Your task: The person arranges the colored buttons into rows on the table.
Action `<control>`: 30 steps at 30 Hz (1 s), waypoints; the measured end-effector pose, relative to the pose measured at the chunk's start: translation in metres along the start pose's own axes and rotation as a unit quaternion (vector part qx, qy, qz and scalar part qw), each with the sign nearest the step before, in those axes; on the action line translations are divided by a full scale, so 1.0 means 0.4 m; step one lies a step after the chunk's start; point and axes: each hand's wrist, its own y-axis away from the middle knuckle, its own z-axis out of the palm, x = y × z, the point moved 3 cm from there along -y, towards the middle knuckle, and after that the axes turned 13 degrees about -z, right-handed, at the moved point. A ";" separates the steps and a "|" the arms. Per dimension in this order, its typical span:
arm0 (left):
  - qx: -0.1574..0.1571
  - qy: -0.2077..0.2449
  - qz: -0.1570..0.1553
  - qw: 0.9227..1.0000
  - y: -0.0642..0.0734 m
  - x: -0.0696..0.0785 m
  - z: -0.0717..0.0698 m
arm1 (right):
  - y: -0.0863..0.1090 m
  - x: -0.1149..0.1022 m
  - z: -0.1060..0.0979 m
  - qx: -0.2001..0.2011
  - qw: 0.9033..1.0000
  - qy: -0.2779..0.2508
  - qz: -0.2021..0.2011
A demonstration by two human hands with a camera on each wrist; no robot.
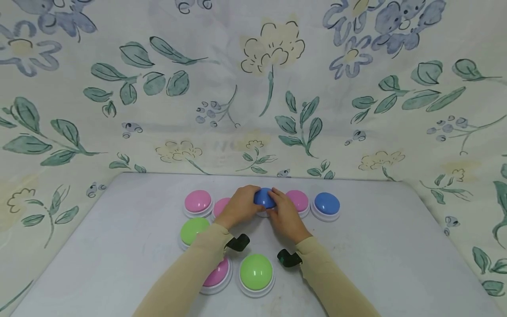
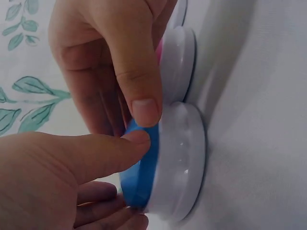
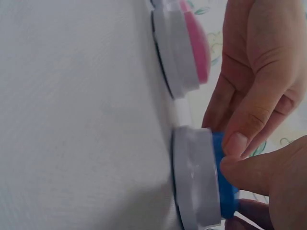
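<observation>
In the middle of the back row sits a blue dome push button [image 1: 263,197] on a white round base [image 2: 184,163]. My left hand [image 1: 240,203] grips its dome from the left, and my right hand [image 1: 284,216] grips it from the right. Both thumbs lie on the near side of the dome with their tips almost meeting, as the left wrist view shows; the other fingers reach round its far side, partly hidden. The base stands on the white table. Just right of it is a pink push button [image 1: 297,200]; to its left, another pink button [image 1: 222,205] is half covered by my left hand.
A blue button [image 1: 327,204] ends the row at right, a pink one [image 1: 197,201] at left. Nearer are a green button [image 1: 194,230], a pink button [image 1: 218,274] partly under my left sleeve, and a green button [image 1: 256,272]. Flowered cloth [image 1: 222,101] hangs behind the table [image 1: 376,237].
</observation>
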 end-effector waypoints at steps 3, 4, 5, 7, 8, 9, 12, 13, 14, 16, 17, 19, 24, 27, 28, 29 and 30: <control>-0.001 0.000 -0.010 1.000 0.007 -0.003 -0.019 | 0.000 -0.006 -0.003 0.006 1.000 -0.007 0.006; -0.003 0.003 -0.014 1.000 0.010 -0.005 -0.028 | 0.000 -0.008 -0.004 0.008 1.000 -0.007 0.006; -0.004 0.005 -0.018 1.000 0.013 -0.008 -0.037 | 0.000 -0.011 -0.006 0.009 1.000 -0.008 0.006; -0.001 0.012 -0.018 1.000 0.020 -0.015 -0.057 | -0.001 -0.015 -0.007 0.010 1.000 -0.008 0.006; 0.002 0.017 -0.019 1.000 0.025 -0.020 -0.068 | -0.002 -0.017 -0.008 0.011 1.000 -0.007 0.004; 0.006 0.020 -0.019 1.000 0.030 -0.024 -0.079 | -0.003 -0.019 -0.009 0.012 1.000 -0.006 0.004; 0.018 0.027 -0.022 0.999 0.046 -0.039 -0.106 | -0.006 -0.024 -0.009 0.016 1.000 -0.009 0.005; 0.022 0.028 -0.025 0.999 0.051 -0.044 -0.114 | -0.007 -0.027 -0.009 0.018 1.000 -0.009 0.005; 0.024 0.030 -0.029 0.999 0.057 -0.048 -0.121 | -0.007 -0.030 -0.010 0.019 1.000 -0.011 0.007; 0.029 0.035 -0.037 0.998 0.066 -0.057 -0.133 | -0.008 -0.037 -0.011 0.020 1.000 -0.016 0.011; 0.029 0.036 -0.042 0.998 0.071 -0.061 -0.137 | -0.007 -0.041 -0.013 0.021 1.000 -0.019 0.012; 0.030 0.043 -0.051 0.997 0.081 -0.067 -0.146 | -0.006 -0.049 -0.016 0.022 0.999 -0.026 0.015; 0.026 0.060 -0.076 0.995 0.105 -0.074 -0.160 | -0.006 -0.067 -0.023 0.025 0.999 -0.038 0.009; 0.027 0.063 -0.084 0.994 0.117 -0.078 -0.167 | -0.008 -0.079 -0.023 0.025 0.999 -0.047 0.002; 0.026 0.065 -0.088 0.994 0.122 -0.081 -0.169 | -0.008 -0.084 -0.022 0.023 0.999 -0.049 0.001; 0.026 0.064 -0.090 0.994 0.126 -0.084 -0.170 | -0.009 -0.088 -0.021 0.020 0.999 -0.051 -0.001; 0.027 0.066 -0.090 0.993 0.130 -0.088 -0.171 | -0.009 -0.092 -0.019 0.015 0.999 -0.052 0.000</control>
